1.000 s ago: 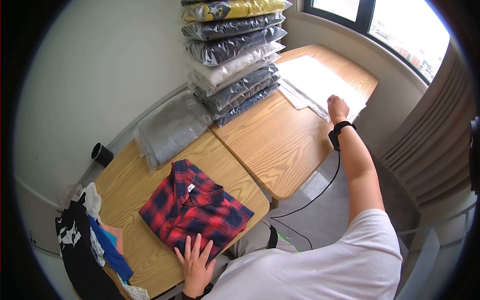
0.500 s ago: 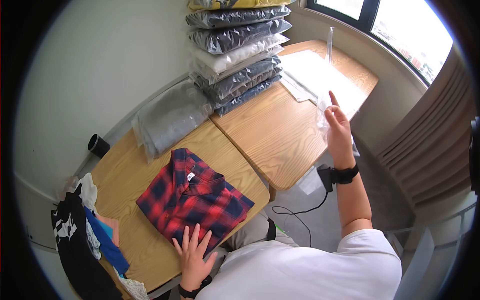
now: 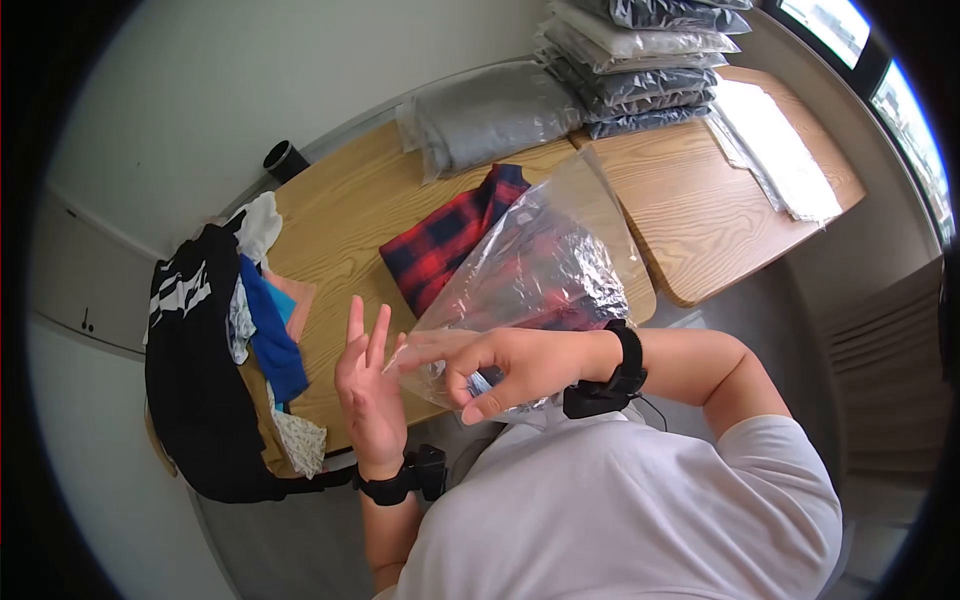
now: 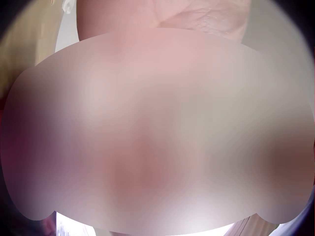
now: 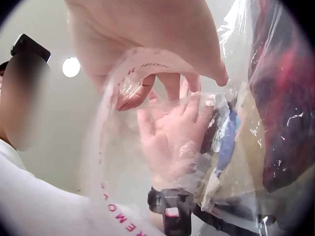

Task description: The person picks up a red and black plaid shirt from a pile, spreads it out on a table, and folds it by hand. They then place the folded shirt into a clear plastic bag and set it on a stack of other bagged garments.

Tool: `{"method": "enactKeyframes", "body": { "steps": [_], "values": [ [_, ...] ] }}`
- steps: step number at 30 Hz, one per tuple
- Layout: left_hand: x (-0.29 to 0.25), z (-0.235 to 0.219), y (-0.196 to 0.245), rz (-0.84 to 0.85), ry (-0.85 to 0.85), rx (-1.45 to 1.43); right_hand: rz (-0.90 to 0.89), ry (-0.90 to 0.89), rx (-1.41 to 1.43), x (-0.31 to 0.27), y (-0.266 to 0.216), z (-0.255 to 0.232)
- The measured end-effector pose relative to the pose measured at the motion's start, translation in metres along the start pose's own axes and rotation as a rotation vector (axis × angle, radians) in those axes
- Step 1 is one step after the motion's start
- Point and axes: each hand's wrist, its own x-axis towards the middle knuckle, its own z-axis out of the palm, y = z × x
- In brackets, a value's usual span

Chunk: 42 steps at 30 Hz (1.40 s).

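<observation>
In the head view a clear plastic bag (image 3: pixel 545 250) hangs above the folded red and dark plaid shirt (image 3: pixel 440 240), covering much of it. My right hand (image 3: pixel 525 365) grips the bag by its edge, fingers curled. Beside that edge, my left hand (image 3: pixel 372 405) is raised with its fingers extended; whether it touches the film I cannot tell. The right wrist view has the right hand (image 5: pixel 152 39) at the bag's curved rim (image 5: pixel 106 123), printed with red letters, and the left hand (image 5: pixel 172 135) spread behind the film. Most of the left wrist view is blurred.
A pile of bagged garments (image 3: pixel 650 80) stands at the back, next to a grey bagged garment (image 3: pixel 490 115). White sheets or bags (image 3: pixel 775 150) lie on the right table. Loose clothes (image 3: pixel 205 370) hang over the left edge, near a black cup (image 3: pixel 285 160).
My right hand has come back from the right table to the front of my body, bringing the clear bag. My left hand has lifted off the shirt. The head view has shifted leftward.
</observation>
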Motion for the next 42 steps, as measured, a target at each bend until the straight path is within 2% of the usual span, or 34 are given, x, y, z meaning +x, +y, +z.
{"method": "enactKeyframes", "body": {
  "steps": [2,4,6,8,10,12,13,15,16,17,18,19,20,21,22,23,24,26,28,29,30,32,33,35,36,38,40,41,42],
  "values": [
    [-0.008,-0.007,0.009,-0.052,0.072,0.014,0.022,-0.080,0.038,0.017,0.010,0.010],
    [-0.018,-0.017,0.008,-0.087,0.034,0.008,0.048,-0.146,0.075,0.029,0.022,0.017],
    [-0.028,-0.025,0.007,-0.077,0.065,0.029,0.102,-0.179,-0.004,0.037,0.035,0.022],
    [-0.035,-0.035,0.009,-0.045,-0.082,0.146,0.111,-0.201,-0.003,0.043,0.041,0.022],
    [-0.038,-0.036,0.009,-0.074,-0.108,0.180,0.120,-0.216,-0.002,0.045,0.050,0.021],
    [-0.040,-0.037,0.009,-0.102,-0.136,0.211,0.129,-0.098,0.110,0.045,0.056,0.024],
    [-0.042,-0.039,0.008,-0.138,-0.116,0.239,0.131,-0.099,0.109,0.044,0.055,0.025],
    [-0.047,-0.040,0.003,-0.174,-0.094,0.265,0.086,0.031,0.093,0.040,0.045,0.028],
    [-0.051,-0.040,-0.003,-0.183,-0.009,0.333,0.089,0.029,0.092,0.036,0.037,0.026],
    [-0.053,-0.041,-0.007,-0.193,0.077,0.401,0.117,0.107,-0.082,0.031,0.027,0.020],
    [-0.053,-0.042,-0.009,-0.195,0.081,0.400,0.146,0.183,-0.255,0.026,0.017,0.013],
    [-0.054,-0.044,-0.011,-0.214,0.211,0.355,-0.004,0.299,-0.339,0.022,0.009,0.002],
    [-0.055,-0.044,-0.013,-0.235,0.340,0.309,-0.033,0.436,-0.417,0.015,0.004,-0.013],
    [-0.051,-0.042,-0.010,-0.225,0.454,0.284,0.162,0.514,-0.405,0.006,-0.017,-0.031],
    [-0.051,-0.047,-0.011,-0.231,0.458,0.281,0.153,0.644,-0.498,-0.004,-0.014,-0.052],
    [-0.050,-0.057,-0.010,-0.218,0.518,0.293,0.315,0.794,-0.487,-0.013,-0.020,-0.066],
    [-0.048,-0.068,-0.009,-0.203,0.579,0.304,0.247,0.933,-0.490,-0.027,-0.004,-0.085],
    [-0.044,-0.090,-0.007,-0.190,0.609,0.262,0.298,0.988,-0.601,-0.055,0.024,-0.107],
    [-0.037,-0.117,-0.006,-0.197,0.587,0.258,0.221,1.064,-0.842,-0.068,0.041,-0.111],
    [-0.032,-0.128,-0.003,-0.227,0.609,0.260,0.395,1.038,-0.672,-0.075,0.038,-0.107],
    [-0.025,-0.139,0.000,-0.258,0.630,0.264,0.398,1.036,-0.670,-0.077,0.033,-0.102],
    [-0.018,-0.170,-0.001,-0.307,0.594,0.237,0.513,1.074,-0.469,-0.082,0.030,-0.096],
    [-0.013,-0.183,0.001,-0.337,0.573,0.233,0.515,1.074,-0.465,-0.083,0.031,-0.094],
    [-0.005,-0.200,0.004,-0.371,0.552,0.231,0.422,1.116,-0.173,-0.086,0.033,-0.092],
    [0.000,-0.204,0.007,-0.392,0.522,0.219,0.423,1.115,-0.170,-0.087,0.033,-0.091],
    [0.003,-0.207,0.013,-0.412,0.494,0.208,0.306,1.164,0.149,-0.088,0.031,-0.090],
    [0.007,-0.203,0.026,-0.399,0.454,0.516,0.344,1.157,0.082,-0.092,0.034,-0.091],
    [0.006,-0.197,0.037,-0.409,0.446,0.584,0.385,1.152,0.014,-0.094,0.036,-0.092],
    [-0.001,-0.212,0.040,-0.364,0.365,0.612,0.387,1.155,0.013,-0.095,0.037,-0.092]
  ]
}}
